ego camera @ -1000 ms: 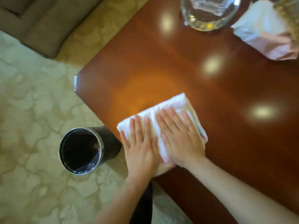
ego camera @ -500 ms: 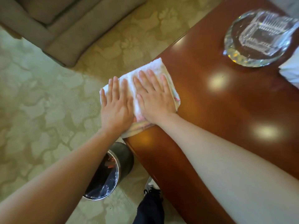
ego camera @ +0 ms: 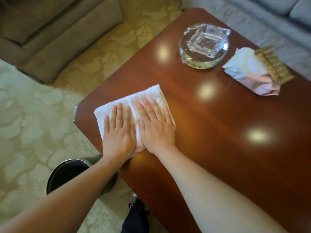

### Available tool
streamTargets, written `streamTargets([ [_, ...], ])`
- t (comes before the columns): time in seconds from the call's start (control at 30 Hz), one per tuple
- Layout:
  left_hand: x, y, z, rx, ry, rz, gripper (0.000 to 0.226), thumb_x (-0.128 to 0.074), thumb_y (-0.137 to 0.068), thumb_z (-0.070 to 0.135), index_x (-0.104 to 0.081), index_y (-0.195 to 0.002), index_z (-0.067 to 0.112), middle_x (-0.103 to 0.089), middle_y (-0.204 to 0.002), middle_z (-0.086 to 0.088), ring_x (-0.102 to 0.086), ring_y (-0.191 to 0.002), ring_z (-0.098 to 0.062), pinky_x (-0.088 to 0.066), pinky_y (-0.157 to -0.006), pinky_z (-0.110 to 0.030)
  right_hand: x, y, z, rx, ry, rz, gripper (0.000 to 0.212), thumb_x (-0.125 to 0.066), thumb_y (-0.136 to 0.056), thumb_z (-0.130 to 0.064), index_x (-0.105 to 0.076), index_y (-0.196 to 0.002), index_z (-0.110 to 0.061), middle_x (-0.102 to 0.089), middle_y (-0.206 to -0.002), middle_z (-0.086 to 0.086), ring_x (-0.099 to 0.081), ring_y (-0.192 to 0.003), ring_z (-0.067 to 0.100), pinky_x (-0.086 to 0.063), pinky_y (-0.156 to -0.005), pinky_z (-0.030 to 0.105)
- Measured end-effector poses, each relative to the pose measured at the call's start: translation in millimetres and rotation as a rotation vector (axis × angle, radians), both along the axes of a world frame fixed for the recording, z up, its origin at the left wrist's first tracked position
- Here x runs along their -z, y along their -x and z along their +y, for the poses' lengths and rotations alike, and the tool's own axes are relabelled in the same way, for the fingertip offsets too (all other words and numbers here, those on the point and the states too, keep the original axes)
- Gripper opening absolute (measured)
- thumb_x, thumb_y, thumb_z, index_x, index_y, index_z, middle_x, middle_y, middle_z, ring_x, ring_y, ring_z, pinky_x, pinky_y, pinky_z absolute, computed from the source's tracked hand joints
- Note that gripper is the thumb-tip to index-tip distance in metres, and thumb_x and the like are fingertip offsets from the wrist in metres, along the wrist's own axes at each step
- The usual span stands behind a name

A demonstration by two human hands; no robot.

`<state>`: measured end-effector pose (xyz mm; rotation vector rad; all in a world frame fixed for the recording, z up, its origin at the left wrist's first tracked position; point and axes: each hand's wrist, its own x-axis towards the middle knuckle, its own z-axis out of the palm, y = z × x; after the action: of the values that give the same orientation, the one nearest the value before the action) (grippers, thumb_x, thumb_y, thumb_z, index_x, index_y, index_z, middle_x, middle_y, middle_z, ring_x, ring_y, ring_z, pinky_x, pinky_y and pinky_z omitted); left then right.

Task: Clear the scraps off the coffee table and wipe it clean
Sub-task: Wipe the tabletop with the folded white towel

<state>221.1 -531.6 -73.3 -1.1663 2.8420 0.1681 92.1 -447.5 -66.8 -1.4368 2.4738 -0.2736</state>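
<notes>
- A dark shoe (ego camera: 137,214) stands on the pale patterned carpet (ego camera: 33,115) beside the near edge of the table.
- A round dark bin (ego camera: 67,172) sits on the carpet just off the table's near-left edge, partly under the left forearm.
- The glossy reddish-brown coffee table (ego camera: 218,140) shows bright light reflections.
- Both palms press flat, fingers spread, on a folded white towel (ego camera: 134,100) near the table's left corner: left hand (ego camera: 118,137), right hand (ego camera: 156,130), side by side.
- Right of the towel the tabletop is open.
- Farther off stand a glass ashtray (ego camera: 204,45) and a tissue box (ego camera: 252,73).
- A brown sofa (ego camera: 50,31) and a grey sofa (ego camera: 269,22) flank the far side.
- Since half a second ago the towel has moved inward from the corner edge.
</notes>
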Motion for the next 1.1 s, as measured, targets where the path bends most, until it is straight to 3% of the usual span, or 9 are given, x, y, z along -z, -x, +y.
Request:
streamTargets([
  [0.07, -10, 11, 49, 0.045, -0.029, 0.031, 0.070, -0.024, -0.110, 0.048, -0.024, -0.162, 0.002, -0.013, -0.171, -0.022, -0.009, -0.160, -0.036, -0.022, -0.125, -0.062, 0, 6, 53, 0.046, 0.017, 0.009, 0.061, -0.022, -0.107, -0.040, -0.021, -0.166, -0.026, -0.011, -0.175, -0.006, -0.002, -0.163, 0.016, -0.012, -0.130, 0.050],
  [0.13, -17, 21, 102, 0.132, -0.057, 0.009, 0.094, -0.016, -0.101, 0.070, -0.027, -0.160, -0.002, -0.017, -0.169, -0.027, -0.011, -0.159, -0.041, -0.023, -0.124, -0.063, 0, 12, 111, 0.088, 0.019, 0.025, 0.061, -0.027, -0.108, -0.039, -0.020, -0.167, -0.025, -0.011, -0.175, -0.005, -0.004, -0.163, 0.016, -0.018, -0.130, 0.050],
  [0.23, -13, 29, 186, 0.242, -0.076, -0.042, 0.112, -0.051, -0.087, 0.077, -0.024, -0.161, -0.001, -0.013, -0.171, -0.024, -0.003, -0.160, -0.039, -0.017, -0.126, -0.060, -1, 15, 206, 0.140, 0.012, 0.057, 0.062, -0.034, -0.108, -0.037, -0.018, -0.167, -0.025, -0.011, -0.176, -0.004, -0.007, -0.163, 0.018, -0.025, -0.127, 0.050],
  [0.4, -16, 48, 339, 0.300, -0.205, 0.006, 0.093, -0.069, -0.084, 0.055, -0.042, -0.155, 0.002, -0.029, -0.167, -0.020, -0.022, -0.157, -0.039, -0.027, -0.120, -0.059, -2, 19, 372, 0.225, -0.054, 0.115, 0.059, -0.032, -0.108, -0.035, -0.028, -0.165, -0.021, -0.022, -0.174, -0.001, -0.022, -0.160, 0.023, -0.036, -0.121, 0.054],
  [0.57, -24, 73, 439, 0.235, -0.286, 0.032, 0.064, -0.039, -0.100, 0.047, -0.055, -0.149, 0.009, -0.040, -0.163, -0.015, -0.032, -0.155, -0.032, -0.032, -0.117, -0.057, -9, 28, 476, 0.300, -0.145, 0.133, 0.059, -0.017, -0.110, -0.037, -0.049, -0.155, -0.017, -0.035, -0.168, 0.001, -0.031, -0.155, 0.023, -0.031, -0.120, 0.052],
  [0.8, -20, 84, 439, 0.179, -0.280, 0.105, 0.065, -0.022, -0.104, 0.047, -0.057, -0.148, 0.013, -0.039, -0.164, -0.008, -0.031, -0.154, -0.025, -0.034, -0.113, -0.058, -1, 48, 467, 0.241, -0.183, 0.102, 0.060, -0.011, -0.110, -0.036, -0.029, -0.163, -0.017, -0.024, -0.173, 0.003, -0.024, -0.158, 0.026, -0.022, -0.123, 0.053],
  [0.87, -11, 89, 419, 0.209, -0.264, 0.124, 0.072, -0.027, -0.101, 0.056, -0.052, -0.151, 0.013, -0.035, -0.167, -0.010, -0.026, -0.157, -0.026, -0.030, -0.117, -0.059, 3, 57, 447, 0.228, -0.179, 0.109, 0.060, -0.012, -0.110, -0.036, -0.025, -0.165, -0.017, -0.019, -0.174, 0.004, -0.020, -0.160, 0.026, -0.020, -0.125, 0.053],
  [0.97, 5, 100, 373, 0.263, -0.215, 0.100, 0.069, -0.041, -0.102, 0.050, -0.039, -0.159, 0.011, -0.019, -0.173, -0.010, -0.012, -0.161, -0.027, -0.024, -0.121, -0.062, 0, 84, 397, 0.179, -0.169, 0.139, 0.059, -0.024, -0.108, -0.035, -0.026, -0.164, -0.017, -0.019, -0.174, 0.003, -0.017, -0.161, 0.025, -0.020, -0.126, 0.053],
  [1.1, 1, 123, 279, 0.175, -0.197, 0.155, 0.061, -0.026, -0.110, 0.043, -0.029, -0.162, 0.010, -0.015, -0.172, -0.015, -0.009, -0.161, -0.027, -0.015, -0.123, -0.060, -1, 114, 293, 0.134, -0.126, 0.166, 0.061, -0.028, -0.106, -0.036, -0.025, -0.164, -0.017, -0.018, -0.174, 0.002, -0.014, -0.162, 0.022, -0.021, -0.126, 0.050],
])
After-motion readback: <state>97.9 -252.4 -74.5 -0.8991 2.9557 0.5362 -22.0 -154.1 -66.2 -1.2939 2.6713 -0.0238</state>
